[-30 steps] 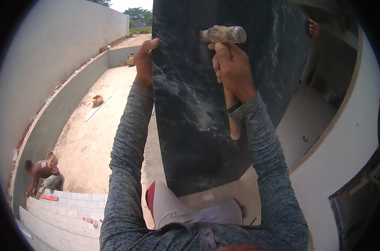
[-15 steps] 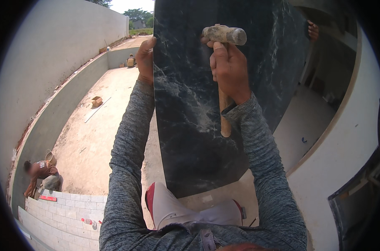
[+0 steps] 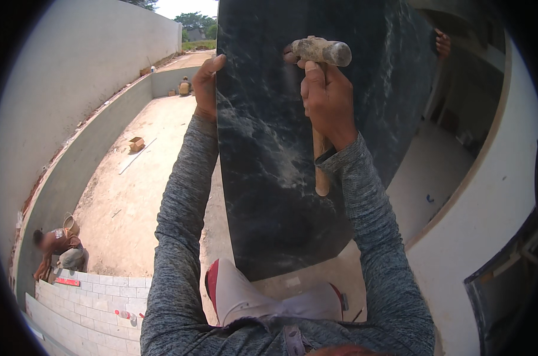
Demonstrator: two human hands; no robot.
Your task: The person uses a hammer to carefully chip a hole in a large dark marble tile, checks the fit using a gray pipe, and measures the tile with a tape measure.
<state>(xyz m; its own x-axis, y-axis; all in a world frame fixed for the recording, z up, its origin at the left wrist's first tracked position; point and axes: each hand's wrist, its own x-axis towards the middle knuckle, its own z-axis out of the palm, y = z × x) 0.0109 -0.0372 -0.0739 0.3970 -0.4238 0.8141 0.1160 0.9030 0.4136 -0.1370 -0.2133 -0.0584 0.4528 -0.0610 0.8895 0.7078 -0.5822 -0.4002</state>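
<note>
Steadying the big dark slab (image 3: 257,178) with the pale veins seems like the main thing to get right here, since it's easily the largest piece we're dealing with: it stands up tall in front of us, its lower edge close to our knees. We can't make out what the bottom sits on, so honestly we'd check that footing before putting any force into it. Next size down, our legs (image 3: 248,296) in pale trousers are close to that lower edge, so a wide, solid stance and some care for the knees make sense. Then there's the hammer (image 3: 320,50), in front of the slab's face, head up and handle hanging down. Our right hand (image 3: 331,104) has its fingers wrapped snugly round the handle just under the head, which we reckon suits short, controlled taps better than a proper swing; we'd also mind that chunky head near the shiny face. Our left hand (image 3: 206,86) is at the slab's left edge with the thumb on the rim, but most of its fingers are hidden, so we can't tell how far they're curled. Smallest in view, another person's hand (image 3: 442,44) shows by the far right edge; no idea how firm that hold is, so we'd agree on a call before anyone shifts.
</note>
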